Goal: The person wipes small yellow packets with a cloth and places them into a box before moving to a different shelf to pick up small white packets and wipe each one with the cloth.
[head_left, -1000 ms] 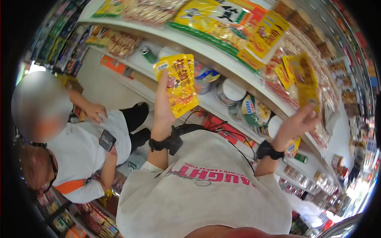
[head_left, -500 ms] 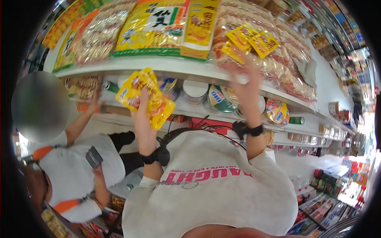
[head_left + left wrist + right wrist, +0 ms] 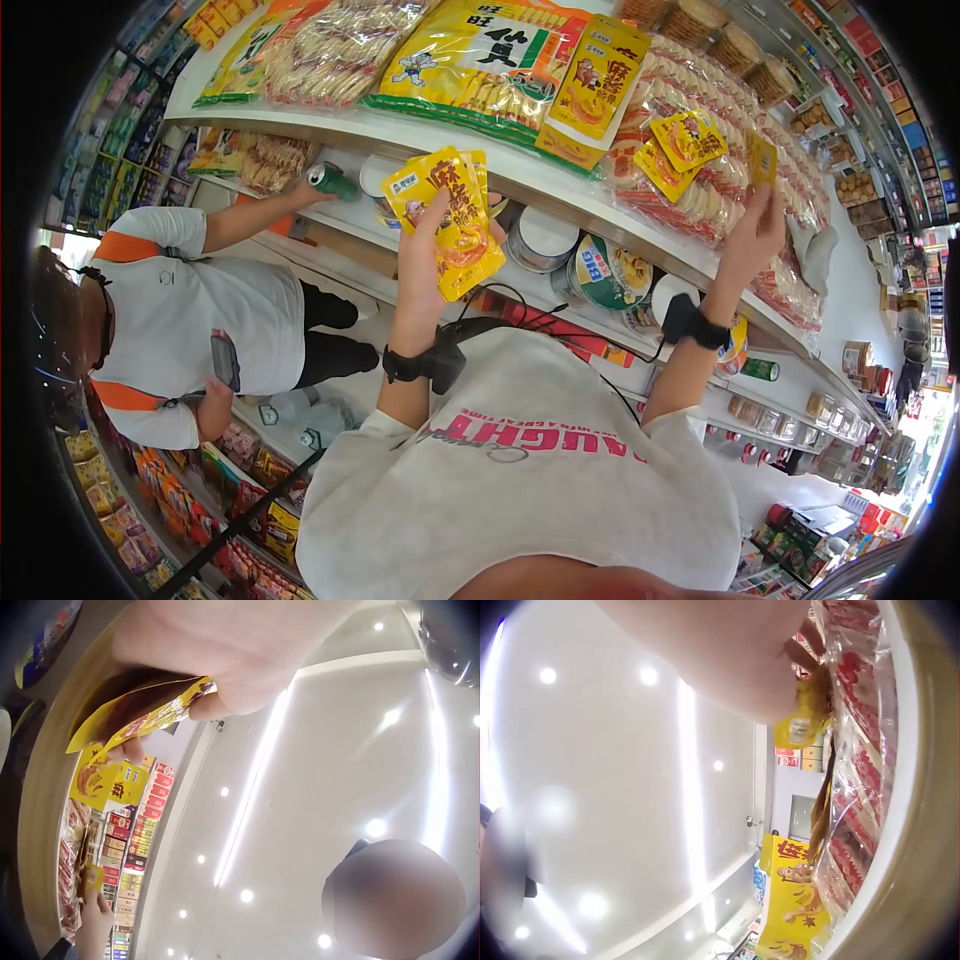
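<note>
My left hand (image 3: 420, 262) holds overlapping yellow snack packets (image 3: 455, 225) upright in front of the shelf edge, thumb across their printed front. In the left wrist view the packets (image 3: 142, 724) show edge-on below the palm. To the right, my right hand (image 3: 757, 235) pinches a small yellow snack packet (image 3: 763, 160) by its lower end, over clear bags of red-and-cream snacks (image 3: 650, 90). The right wrist view shows that packet (image 3: 799, 724) close beside the clear wrapping. Two more yellow packets (image 3: 688, 140) lie overlapping on those bags, left of my right hand.
A large yellow pack (image 3: 597, 85) lies beside a big yellow-green snack bag (image 3: 480, 65) on the upper shelf (image 3: 400, 140). Below stand tubs (image 3: 545, 240) and noodle bowls (image 3: 610, 272). At left, another person (image 3: 200, 310) grips a green can (image 3: 332, 181) and a phone (image 3: 226, 360).
My right hand, blurred over the packets half a second ago, now pinches one farther right. The left keeps its packets. The other person's hand now grips the can. The head view has turned.
</note>
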Demonstrator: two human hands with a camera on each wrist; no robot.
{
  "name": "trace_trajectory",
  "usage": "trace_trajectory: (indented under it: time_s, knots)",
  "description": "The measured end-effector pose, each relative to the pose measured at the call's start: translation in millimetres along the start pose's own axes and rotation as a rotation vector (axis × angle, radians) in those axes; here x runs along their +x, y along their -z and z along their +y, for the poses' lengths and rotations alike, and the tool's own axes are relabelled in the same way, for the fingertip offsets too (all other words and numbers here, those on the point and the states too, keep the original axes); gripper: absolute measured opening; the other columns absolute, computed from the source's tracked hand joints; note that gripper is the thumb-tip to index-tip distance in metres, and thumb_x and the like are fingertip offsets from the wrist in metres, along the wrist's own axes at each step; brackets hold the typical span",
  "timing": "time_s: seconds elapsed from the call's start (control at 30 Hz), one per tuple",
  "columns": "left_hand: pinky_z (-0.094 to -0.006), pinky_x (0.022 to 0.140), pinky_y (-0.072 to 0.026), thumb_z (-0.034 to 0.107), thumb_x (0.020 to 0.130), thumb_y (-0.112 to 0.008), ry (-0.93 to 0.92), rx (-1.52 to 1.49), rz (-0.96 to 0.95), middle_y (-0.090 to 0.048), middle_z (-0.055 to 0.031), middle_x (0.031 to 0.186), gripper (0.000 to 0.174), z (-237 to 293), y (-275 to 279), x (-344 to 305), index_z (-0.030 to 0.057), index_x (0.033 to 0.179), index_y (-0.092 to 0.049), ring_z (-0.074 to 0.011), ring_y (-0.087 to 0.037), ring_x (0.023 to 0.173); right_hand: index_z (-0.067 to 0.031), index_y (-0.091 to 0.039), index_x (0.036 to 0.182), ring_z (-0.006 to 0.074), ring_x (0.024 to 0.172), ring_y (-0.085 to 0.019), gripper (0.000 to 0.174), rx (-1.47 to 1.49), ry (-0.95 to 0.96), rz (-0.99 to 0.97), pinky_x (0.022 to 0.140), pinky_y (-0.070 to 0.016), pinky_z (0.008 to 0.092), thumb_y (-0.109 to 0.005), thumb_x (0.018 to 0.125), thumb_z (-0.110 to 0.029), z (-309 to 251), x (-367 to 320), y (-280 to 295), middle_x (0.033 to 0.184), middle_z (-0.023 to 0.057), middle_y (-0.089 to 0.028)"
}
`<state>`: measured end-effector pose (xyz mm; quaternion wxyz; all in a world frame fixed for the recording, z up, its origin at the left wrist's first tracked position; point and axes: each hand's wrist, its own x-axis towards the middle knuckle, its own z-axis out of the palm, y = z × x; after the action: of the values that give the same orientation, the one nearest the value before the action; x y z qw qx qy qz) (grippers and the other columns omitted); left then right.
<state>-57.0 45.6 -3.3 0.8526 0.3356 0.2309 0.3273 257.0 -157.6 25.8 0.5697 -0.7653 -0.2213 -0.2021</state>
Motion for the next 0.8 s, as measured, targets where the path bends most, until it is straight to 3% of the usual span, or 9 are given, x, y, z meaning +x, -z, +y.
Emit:
trace_trajectory:
  time_s: [0.1,0.17,0.23,0.27,0.33,0.4,0.47,0.63,0.8]
  knots:
    - [-0.0439,0.082,-0.0598,0.053,0.107,-0.038,0.061,-0.128,-0.221,-0.066,-0.0214,0.121,0.064,-8.0,11.1,5.3,-0.0003,0.142,-0.049,-0.0300,-0.070,0.099,0.0044,-0.065,0.130,0.0232,0.107,-0.070,0.032,0.082,0.206,-0.150,0.097,-0.0512,0.0325,-0.057,0.103,-0.010,-73.4,-50.5,0.6,0.121,0.0142,-0.073]
    - [-0.0444,0.086,-0.0590,0.054,0.107,-0.037,0.018,-0.196,-0.087,-0.064,-0.0219,0.127,0.066,-9.0,-11.4,-0.7,0.0010,0.144,-0.046,-0.0304,-0.069,0.105,-0.0001,-0.062,0.135,0.0259,0.127,-0.061,0.040,0.231,0.604,-0.532,0.108,-0.0452,0.0401,-0.057,0.096,0.000,-92.0,-80.9,-15.6,0.136,0.0151,-0.065]
    - [-0.0447,0.090,-0.0582,0.053,0.108,-0.037,-0.009,-0.178,-0.086,-0.063,-0.0222,0.131,0.065,-11.2,-21.5,-3.2,0.0020,0.146,-0.044,-0.0307,-0.068,0.110,-0.0095,-0.066,0.130,0.0302,0.139,-0.050,0.042,0.338,0.465,-1.027,0.117,-0.0359,0.0489,-0.069,0.089,-0.009,-112.4,-114.6,-25.4,0.146,0.0143,-0.056]
    - [-0.0447,0.092,-0.0578,0.052,0.108,-0.038,-0.009,-0.127,-0.142,-0.062,-0.0222,0.132,0.063,-14.4,-19.3,-5.7,0.0023,0.147,-0.042,-0.0308,-0.067,0.112,-0.0121,-0.068,0.126,0.0326,0.140,-0.048,0.043,0.152,0.805,-1.102,0.119,-0.0342,0.0512,-0.075,0.083,-0.014,-114.7,-119.9,-30.8,0.145,0.0144,-0.056]
    - [-0.0431,0.092,-0.0581,0.039,0.108,-0.047,-0.085,0.164,-0.113,-0.062,-0.0227,0.134,0.054,-12.1,-21.3,-7.6,0.0018,0.147,-0.044,-0.0300,-0.068,0.112,-0.0125,-0.067,0.128,0.0326,0.139,-0.049,0.046,0.248,0.690,-1.096,0.119,-0.0332,0.0531,-0.077,0.084,-0.018,-119.7,-131.3,-29.8,0.145,0.0141,-0.056]
    - [-0.0427,0.086,-0.0597,0.025,0.104,-0.055,-0.048,0.064,-0.026,-0.065,-0.0225,0.127,0.046,-10.1,-16.5,-9.1,0.0005,0.142,-0.048,-0.0292,-0.070,0.102,-0.0138,-0.064,0.135,0.0320,0.140,-0.049,0.050,0.306,0.591,-1.153,0.122,-0.0269,0.0520,-0.077,0.087,-0.019,-116.2,-126.5,-24.9,0.147,0.0113,-0.056]
    - [-0.0425,0.078,-0.0606,0.018,0.102,-0.059,-0.035,0.011,0.016,-0.067,-0.0215,0.121,0.041,-6.5,-18.3,-13.0,-0.0019,0.137,-0.052,-0.0287,-0.072,0.091,-0.0111,-0.064,0.133,0.0330,0.136,-0.051,0.048,0.214,0.549,-0.886,0.118,-0.0341,0.0503,-0.077,0.087,-0.021,-103.6,-102.7,-21.0,0.143,0.0136,-0.058]
    - [-0.0417,0.074,-0.0598,0.028,0.103,-0.055,-0.067,-0.008,0.014,-0.068,-0.0195,0.120,0.045,-1.0,-10.7,-17.1,-0.0032,0.135,-0.053,-0.0292,-0.071,0.088,-0.0060,-0.051,0.145,0.0392,0.132,-0.052,0.070,-0.261,0.514,-0.333,0.113,-0.0396,0.0471,-0.079,0.085,-0.031,-44.7,-23.1,-35.9,0.139,0.0198,-0.059]
    - [-0.0416,0.072,-0.0598,0.040,0.103,-0.047,-0.100,-0.079,-0.015,-0.068,-0.0204,0.119,0.054,13.1,-5.0,-21.5,-0.0023,0.136,-0.053,-0.0292,-0.071,0.086,-0.0055,-0.045,0.149,0.0412,0.128,-0.052,0.080,-0.317,0.488,-0.447,0.109,-0.0409,0.0479,-0.079,0.084,-0.036,8.9,-16.1,-45.0,0.138,0.0229,-0.057]
